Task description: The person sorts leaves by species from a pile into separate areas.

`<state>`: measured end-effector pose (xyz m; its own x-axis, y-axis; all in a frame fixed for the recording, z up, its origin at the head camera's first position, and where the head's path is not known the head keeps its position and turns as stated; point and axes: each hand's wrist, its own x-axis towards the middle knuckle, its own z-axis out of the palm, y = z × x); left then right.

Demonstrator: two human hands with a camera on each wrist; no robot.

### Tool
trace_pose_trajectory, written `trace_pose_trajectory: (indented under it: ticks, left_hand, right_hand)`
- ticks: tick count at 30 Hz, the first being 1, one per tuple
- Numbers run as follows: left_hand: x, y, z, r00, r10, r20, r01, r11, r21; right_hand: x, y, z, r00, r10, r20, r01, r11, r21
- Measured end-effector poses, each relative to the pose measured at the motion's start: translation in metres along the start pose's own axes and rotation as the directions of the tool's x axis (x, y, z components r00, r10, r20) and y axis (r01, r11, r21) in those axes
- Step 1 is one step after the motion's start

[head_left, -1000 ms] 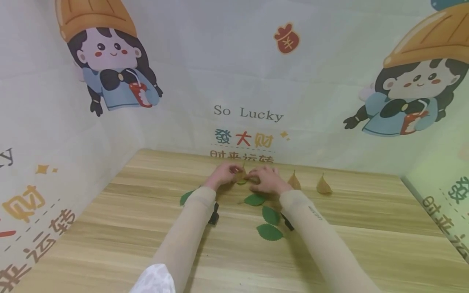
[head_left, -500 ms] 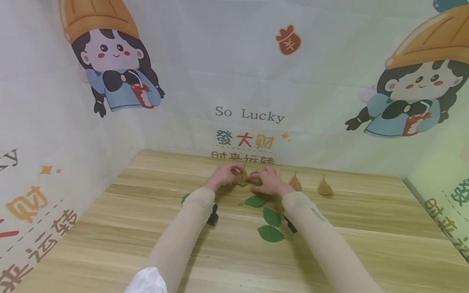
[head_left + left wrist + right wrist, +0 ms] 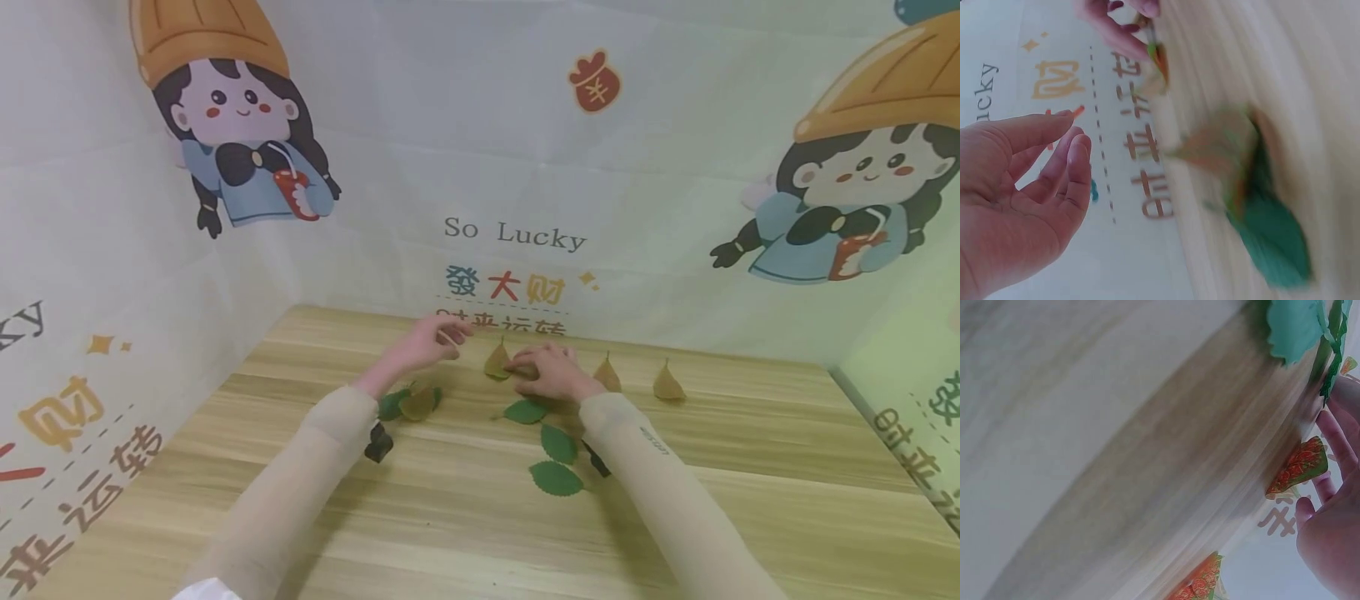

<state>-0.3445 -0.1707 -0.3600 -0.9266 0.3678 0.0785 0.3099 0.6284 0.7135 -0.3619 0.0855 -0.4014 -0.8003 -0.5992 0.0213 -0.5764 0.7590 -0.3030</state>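
Observation:
My left hand [image 3: 431, 343] is raised above the back of the table, its fingers loosely bent and holding nothing, as the left wrist view also shows. To its right, a yellow-brown leaf [image 3: 497, 362] lies with its stem pointing at the back wall. The fingertips of my right hand [image 3: 551, 371] touch this leaf's right edge. Below my left hand, another yellow-brown leaf [image 3: 418, 405] overlaps green leaves [image 3: 392, 406]; this group is blurred in the left wrist view. Two more yellow-brown leaves, one [image 3: 606, 373] partly behind my right hand and one [image 3: 667, 383] farther right, complete a row.
Nearer than my right hand lie three green leaves: an upper [image 3: 525, 411], a middle [image 3: 558, 444] and a lower one [image 3: 555, 478]. The wooden table [image 3: 450, 525] ends at a printed cloth wall [image 3: 390, 167]. Black pieces [image 3: 379, 442] show at both wrists.
My left hand has let go of the middle yellow-brown leaf and moved up and left, uncovering the overlapped leaves. The right hand stays beside the middle leaf.

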Motion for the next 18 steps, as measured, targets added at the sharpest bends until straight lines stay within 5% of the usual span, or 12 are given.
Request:
trace_pose_trajectory:
  ticks: [9,18]
  left_hand:
    - [-0.04,-0.037,-0.01,1.0,-0.007,0.027,0.004,0.993,0.114]
    - [-0.053,-0.049,-0.006,0.992,-0.049,0.115,0.028,0.984,0.174]
  right_hand:
    - [0.001,0.003,0.002,1.0,-0.001,-0.001,0.001,1.0,-0.002]
    - [0.002,0.003,0.003,1.0,0.005,0.005,-0.005,1.0,-0.003]
